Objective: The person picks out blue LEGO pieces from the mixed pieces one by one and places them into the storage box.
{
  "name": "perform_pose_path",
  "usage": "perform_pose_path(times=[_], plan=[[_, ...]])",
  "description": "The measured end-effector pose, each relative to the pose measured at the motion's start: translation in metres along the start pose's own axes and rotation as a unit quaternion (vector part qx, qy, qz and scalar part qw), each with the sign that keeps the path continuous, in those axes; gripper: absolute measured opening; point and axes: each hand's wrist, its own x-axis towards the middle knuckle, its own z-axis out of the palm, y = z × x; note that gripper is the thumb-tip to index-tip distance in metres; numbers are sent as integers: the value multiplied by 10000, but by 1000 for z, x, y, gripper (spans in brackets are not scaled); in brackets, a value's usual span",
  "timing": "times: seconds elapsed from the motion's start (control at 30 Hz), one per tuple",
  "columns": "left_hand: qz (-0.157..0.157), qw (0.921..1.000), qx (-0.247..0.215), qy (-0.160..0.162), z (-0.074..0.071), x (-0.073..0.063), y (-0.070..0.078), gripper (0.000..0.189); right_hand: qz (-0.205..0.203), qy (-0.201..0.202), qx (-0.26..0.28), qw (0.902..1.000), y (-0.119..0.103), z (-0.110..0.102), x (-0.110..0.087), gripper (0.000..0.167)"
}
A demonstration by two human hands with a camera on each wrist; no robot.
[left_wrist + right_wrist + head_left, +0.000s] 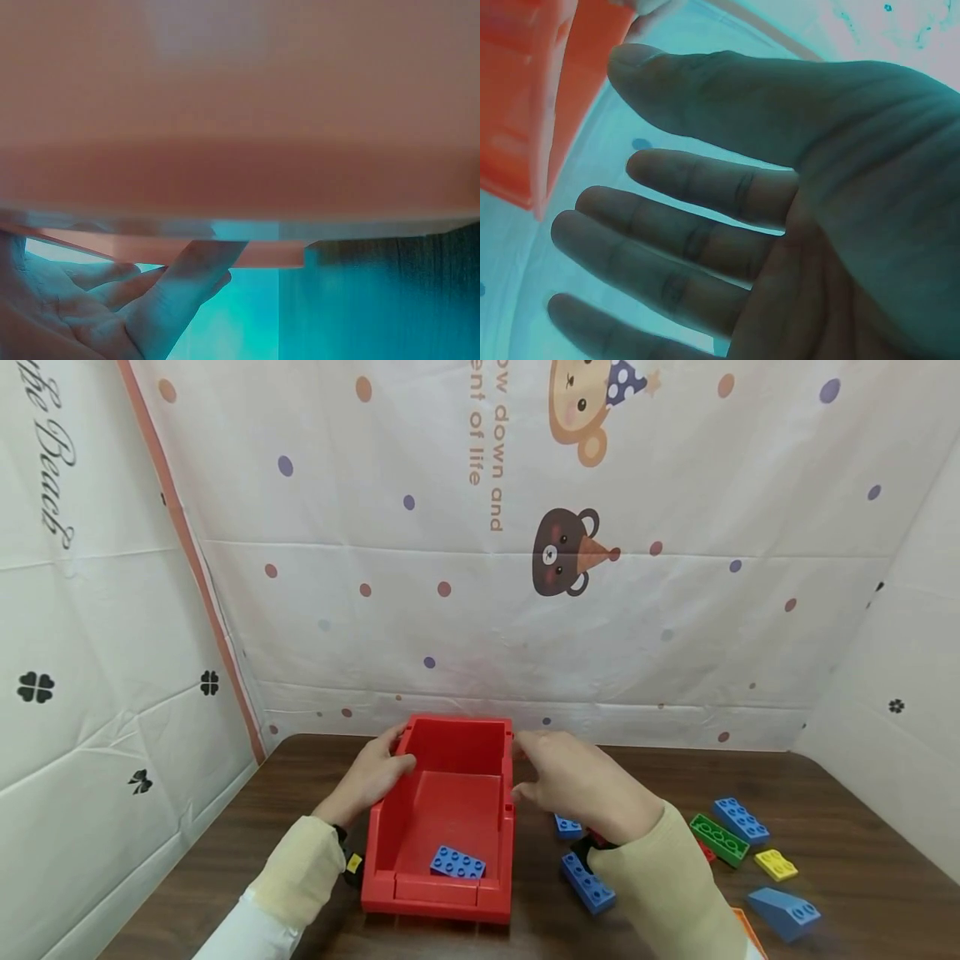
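Observation:
A red plastic box (453,810) with a high far end and a low near end stands in front of me, shaped like a toy truck bed. Inside it, near the low end, lies a blue toy brick (457,863). My left hand (372,779) grips the box's left wall, thumb over the rim and fingers outside. Beside the right wall is my right hand (577,777), its fingers loosely extended and holding nothing. In the right wrist view, a gap separates the right hand (855,195) from the red box (514,112).
Right of the box lie a blue brick (587,885) and another blue one (567,827), partly behind my right arm. Farther right are a green brick (718,841), a blue brick (741,820), a yellow brick (776,865) and a blue sloped brick (783,913). A printed cloth (465,627) hangs behind the table.

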Motion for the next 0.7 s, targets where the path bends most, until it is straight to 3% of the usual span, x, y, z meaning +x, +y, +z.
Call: perform_pose_path(times=[0.37,0.7], plan=[[17,10000,0,-8,0,-1,0,71,633,-181,-47,9978,13,-3,2,48],[-12,10000,76,39,1,1,2,70,789,-246,-47,9966,23,-8,5,48]])
